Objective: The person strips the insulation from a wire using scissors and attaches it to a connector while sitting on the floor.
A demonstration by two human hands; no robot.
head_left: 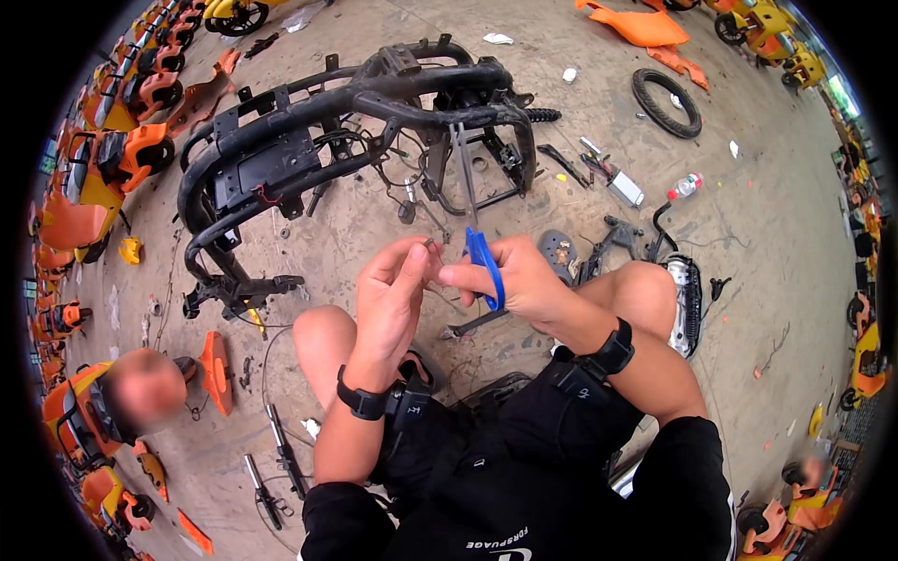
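while right hand [519,279] fingers grip blue-handled scissors [479,245], left hand [398,290] pinches wire [430,245].

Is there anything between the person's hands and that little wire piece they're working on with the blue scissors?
Nothing visible. The left hand pinches the small wire end directly in its fingertips, and the right hand holds the blue-handled scissors right beside it. The black scooter frame lies farther off on the floor.

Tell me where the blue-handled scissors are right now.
In the head view, centre frame: the blue-handled scissors are in the right hand, blades pointing up toward the black scooter frame.
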